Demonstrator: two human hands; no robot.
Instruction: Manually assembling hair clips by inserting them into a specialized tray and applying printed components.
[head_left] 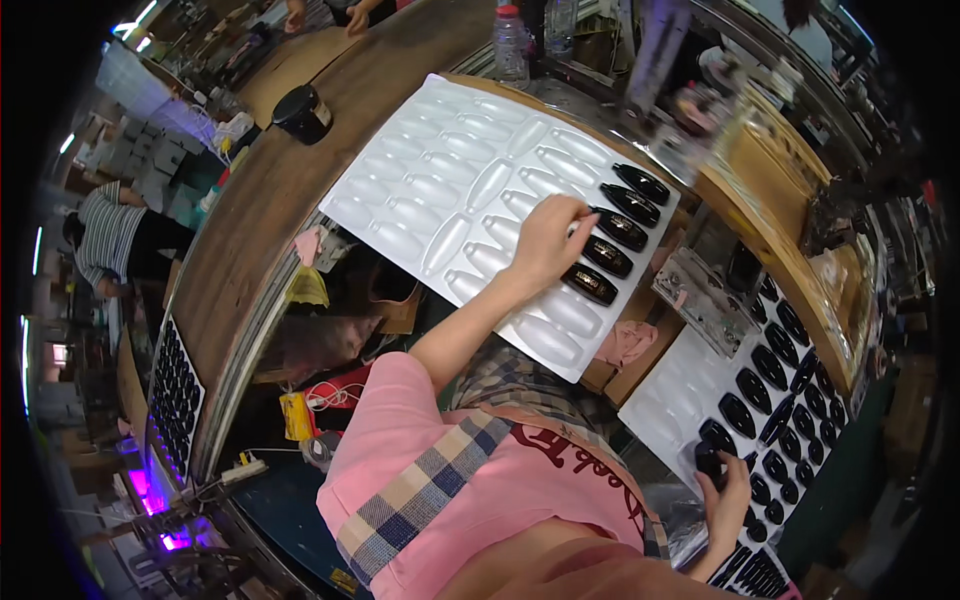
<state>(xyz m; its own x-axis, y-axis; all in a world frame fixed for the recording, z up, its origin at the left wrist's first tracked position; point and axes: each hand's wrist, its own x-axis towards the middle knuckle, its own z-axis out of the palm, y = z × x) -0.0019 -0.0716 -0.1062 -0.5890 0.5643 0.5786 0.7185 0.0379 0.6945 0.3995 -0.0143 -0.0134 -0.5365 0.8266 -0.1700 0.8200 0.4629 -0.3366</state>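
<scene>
1. Your right hand (730, 492) grips a black piece (709, 461) by the right tray (668, 408) — a slack pinch could drop it on its neighbours.
2. Your left hand (548, 240) is at a row of 5 (607, 256) in the left tray (455, 165); whether its fingers grasp 1, I cannot tell. A brushing fingertip could skew them.
3. A plate (706, 300) obstructs between trays.
4. Farther: tub (302, 116), jar (511, 50).

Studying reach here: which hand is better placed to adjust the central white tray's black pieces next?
Probably the left hand: it is right at those black pieces, whereas the right hand is off at the right-hand tray, holding a dark piece.
</scene>
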